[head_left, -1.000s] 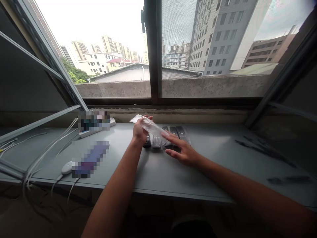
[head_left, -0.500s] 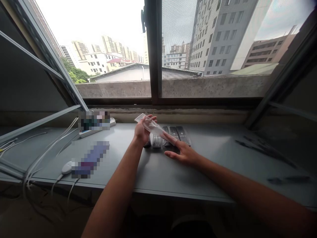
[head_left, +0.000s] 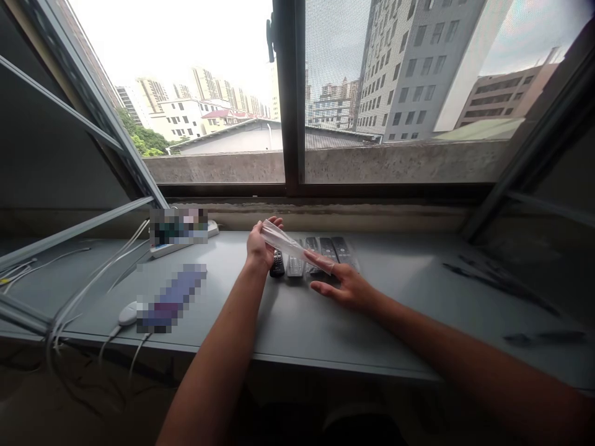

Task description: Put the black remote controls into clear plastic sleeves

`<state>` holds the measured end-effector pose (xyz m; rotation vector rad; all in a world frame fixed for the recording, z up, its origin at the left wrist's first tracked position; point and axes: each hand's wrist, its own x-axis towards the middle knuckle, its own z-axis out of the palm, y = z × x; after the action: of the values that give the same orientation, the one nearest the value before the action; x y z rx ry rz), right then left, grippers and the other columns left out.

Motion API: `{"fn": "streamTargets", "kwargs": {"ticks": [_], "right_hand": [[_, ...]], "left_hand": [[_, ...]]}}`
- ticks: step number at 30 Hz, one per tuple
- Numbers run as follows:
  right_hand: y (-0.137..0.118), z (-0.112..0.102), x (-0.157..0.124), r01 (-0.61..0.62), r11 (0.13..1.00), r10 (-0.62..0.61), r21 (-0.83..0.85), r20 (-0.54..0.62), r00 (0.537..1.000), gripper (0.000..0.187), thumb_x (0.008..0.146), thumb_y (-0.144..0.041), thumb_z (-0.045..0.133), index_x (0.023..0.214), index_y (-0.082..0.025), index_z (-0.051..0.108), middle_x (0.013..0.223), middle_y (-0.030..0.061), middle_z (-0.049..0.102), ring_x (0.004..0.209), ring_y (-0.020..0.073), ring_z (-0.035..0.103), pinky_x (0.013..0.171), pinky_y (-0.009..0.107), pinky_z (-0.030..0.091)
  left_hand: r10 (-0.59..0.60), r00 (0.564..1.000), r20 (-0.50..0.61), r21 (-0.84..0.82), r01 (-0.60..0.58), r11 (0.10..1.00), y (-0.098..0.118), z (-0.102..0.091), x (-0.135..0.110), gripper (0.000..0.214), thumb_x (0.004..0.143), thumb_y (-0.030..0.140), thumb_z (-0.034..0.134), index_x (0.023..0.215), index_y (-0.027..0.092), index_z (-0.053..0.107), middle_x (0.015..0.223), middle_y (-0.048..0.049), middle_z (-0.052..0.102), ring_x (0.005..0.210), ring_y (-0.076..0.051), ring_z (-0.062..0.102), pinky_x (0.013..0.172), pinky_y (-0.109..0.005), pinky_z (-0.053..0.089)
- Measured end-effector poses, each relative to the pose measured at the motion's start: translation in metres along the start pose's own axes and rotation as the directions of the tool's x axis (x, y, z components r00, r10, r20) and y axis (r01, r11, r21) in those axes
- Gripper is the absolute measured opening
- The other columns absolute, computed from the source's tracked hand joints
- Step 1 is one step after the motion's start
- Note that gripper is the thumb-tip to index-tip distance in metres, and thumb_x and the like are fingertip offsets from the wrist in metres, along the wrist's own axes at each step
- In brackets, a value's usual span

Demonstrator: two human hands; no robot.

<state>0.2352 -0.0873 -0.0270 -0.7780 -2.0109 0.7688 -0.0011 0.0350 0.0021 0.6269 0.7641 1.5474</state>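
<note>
A clear plastic bag [head_left: 284, 239] stretches at a slant between the two hands, above the back half of the tabletop [head_left: 395, 334]. The left hand [head_left: 261, 246] is partly curled, gripping the bag's far end, its fingertips loose beyond it. The right hand [head_left: 349, 285] is mostly open: its straight fingers show through the near end of the bag, the thumb standing apart. Under them, remote controls [head_left: 343, 249] lie in a row near the back edge. A power strip [head_left: 212, 230] lies farther left along that edge.
</note>
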Motion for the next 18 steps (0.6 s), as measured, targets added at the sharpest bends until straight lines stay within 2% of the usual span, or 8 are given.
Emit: {"fn": "streamTargets", "kwargs": {"ticks": [7, 12, 14, 18], "right_hand": [[0.003, -0.001, 0.001, 0.008, 1.000, -0.008, -0.005, -0.008, 1.000, 0.071, 0.101, -0.050, 0.077, 0.166, -0.034, 0.053, 0.172, 0.0053, 0.050, 0.164, 0.0366, 0.042, 0.134, 0.061, 0.033], [0.007, -0.002, 0.002, 0.018, 1.000, -0.018, -0.005, -0.011, 1.000, 0.065, 0.104, -0.054, 0.072, 0.164, -0.035, 0.056, 0.172, 0.0029, 0.051, 0.163, 0.0358, 0.042, 0.134, 0.060, 0.034], [0.007, -0.002, 0.003, 0.032, 0.999, -0.032, 0.006, -0.025, 0.999, 0.062, 0.106, -0.057, 0.067, 0.164, -0.035, 0.057, 0.170, 0.0035, 0.053, 0.163, 0.0357, 0.043, 0.134, 0.059, 0.034], [0.002, -0.001, 0.003, 0.043, 0.998, -0.039, 0.048, -0.066, 0.997, 0.063, 0.108, -0.062, 0.061, 0.165, -0.035, 0.056, 0.169, 0.0046, 0.056, 0.160, 0.0349, 0.048, 0.133, 0.056, 0.036]], "left_hand": [[-0.004, 1.000, 0.005, -0.003, 0.004, 1.000, 0.003, 0.001, -0.003, 0.043, 0.111, 0.034, 0.041, 0.129, 0.015, 0.074, 0.118, -0.0126, 0.083, 0.110, -0.024, 0.078, 0.101, -0.035, 0.059], [-0.017, 1.000, 0.001, -0.008, 0.017, 1.000, 0.004, 0.002, -0.003, 0.042, 0.113, 0.037, 0.040, 0.126, 0.015, 0.073, 0.122, -0.0140, 0.082, 0.111, -0.023, 0.078, 0.100, -0.034, 0.058], [0.019, 0.998, 0.056, -0.052, -0.016, 0.999, 0.003, 0.002, -0.005, 0.043, 0.113, 0.047, 0.042, 0.130, 0.019, 0.070, 0.127, -0.0133, 0.081, 0.115, -0.024, 0.077, 0.100, -0.036, 0.058], [0.062, 0.967, 0.249, -0.103, -0.037, 0.994, -0.001, 0.008, -0.016, 0.052, 0.107, 0.062, 0.051, 0.132, 0.020, 0.070, 0.140, -0.0140, 0.077, 0.123, -0.027, 0.074, 0.101, -0.038, 0.057]]}}
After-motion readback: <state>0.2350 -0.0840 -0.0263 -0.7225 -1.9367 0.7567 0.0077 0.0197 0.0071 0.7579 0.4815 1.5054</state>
